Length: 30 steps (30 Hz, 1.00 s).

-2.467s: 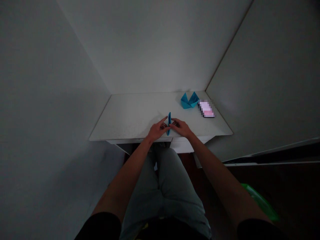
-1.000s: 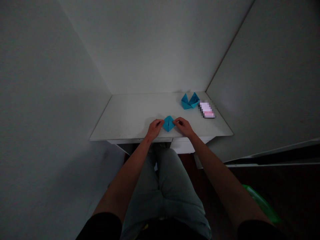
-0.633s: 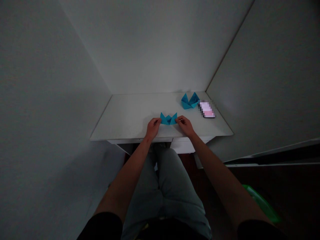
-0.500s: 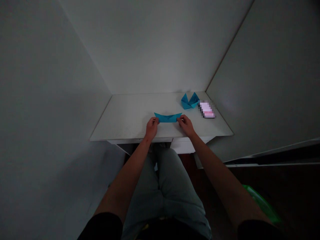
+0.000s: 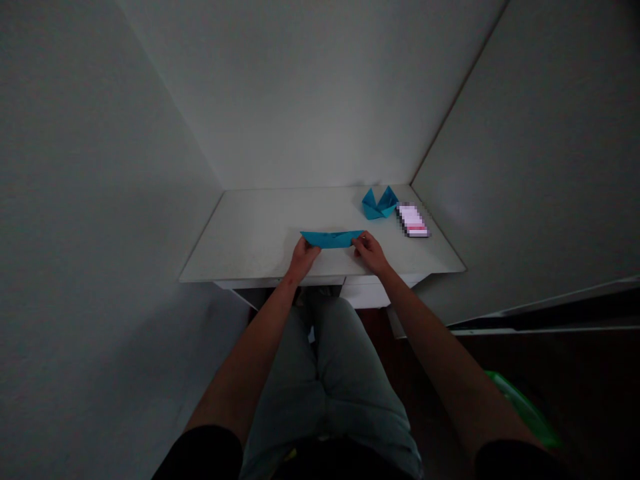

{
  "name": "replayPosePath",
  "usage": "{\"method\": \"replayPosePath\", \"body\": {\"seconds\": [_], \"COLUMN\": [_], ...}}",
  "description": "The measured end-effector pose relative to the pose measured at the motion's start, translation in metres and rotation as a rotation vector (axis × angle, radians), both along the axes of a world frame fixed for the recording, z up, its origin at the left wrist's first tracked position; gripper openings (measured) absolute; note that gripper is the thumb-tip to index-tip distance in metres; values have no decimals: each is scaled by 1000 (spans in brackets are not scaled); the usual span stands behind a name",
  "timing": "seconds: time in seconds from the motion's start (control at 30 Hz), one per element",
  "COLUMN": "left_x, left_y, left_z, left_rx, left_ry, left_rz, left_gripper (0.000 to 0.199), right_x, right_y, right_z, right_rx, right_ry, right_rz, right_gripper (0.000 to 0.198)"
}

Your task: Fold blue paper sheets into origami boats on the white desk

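Observation:
A long, narrow piece of folded blue paper (image 5: 332,240) stretches between my two hands, above the front half of the white desk (image 5: 250,233). My left hand (image 5: 303,257) pinches its left part, thumb in front at the lower edge and the other fingers mostly hidden behind. At the other end, my right hand (image 5: 369,251) is closed on the paper with thumb and fingertips. Both pointed tips of the strip stick up and outward past my fingers. Beyond my right hand stands a second folded blue paper shape (image 5: 379,205) with two upright points.
A phone with a blurred-out screen (image 5: 413,221) lies at the desk's right side, beside the standing paper shape. Walls enclose the desk at the back, left and right. A drawer (image 5: 369,293) sits under its front edge. Something green (image 5: 525,410) is on the floor at lower right.
The strip's left end has shifted left and lower, and its top edge now runs straighter. My left hand has changed its hold, thumb now in front. My right hand has hardly moved.

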<state>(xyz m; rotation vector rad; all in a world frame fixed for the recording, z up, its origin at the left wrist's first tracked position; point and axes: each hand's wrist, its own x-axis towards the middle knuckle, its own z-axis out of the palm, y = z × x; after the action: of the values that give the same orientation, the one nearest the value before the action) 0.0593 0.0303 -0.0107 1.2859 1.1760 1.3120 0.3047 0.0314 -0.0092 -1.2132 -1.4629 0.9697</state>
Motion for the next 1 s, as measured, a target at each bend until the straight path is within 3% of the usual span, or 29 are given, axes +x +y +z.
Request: {"method": "replayPosePath", "body": {"seconds": [0.13, 0.27, 0.43, 0.57, 0.73, 0.93, 1.0], "left_x": [-1, -1, 1, 1, -2, -4, -4], "left_y": [-5, -10, -12, -11, -10, -11, -9], "left_z": [4, 10, 15, 14, 11, 9, 8], "left_rx": [-18, 19, -28, -51, -98, -59, -80], "left_ry": [40, 41, 97, 105, 118, 189, 189], "left_rz": [-62, -73, -137, -85, 34, -100, -80], "left_gripper": [48, 30, 18, 25, 38, 33, 34], "right_x": [0, 0, 2, 4, 2, 4, 5], "right_y": [-1, -4, -7, -4, -2, 1, 1], "right_z": [1, 3, 4, 1, 0, -3, -3], "right_rx": [-10, -26, -33, -52, -86, -71, -79], "right_ry": [19, 34, -122, -193, -228, -115, -99], "right_rz": [57, 75, 127, 93, 67, -96, -123], "right_gripper": [60, 55, 45, 51, 73, 79, 77]}}
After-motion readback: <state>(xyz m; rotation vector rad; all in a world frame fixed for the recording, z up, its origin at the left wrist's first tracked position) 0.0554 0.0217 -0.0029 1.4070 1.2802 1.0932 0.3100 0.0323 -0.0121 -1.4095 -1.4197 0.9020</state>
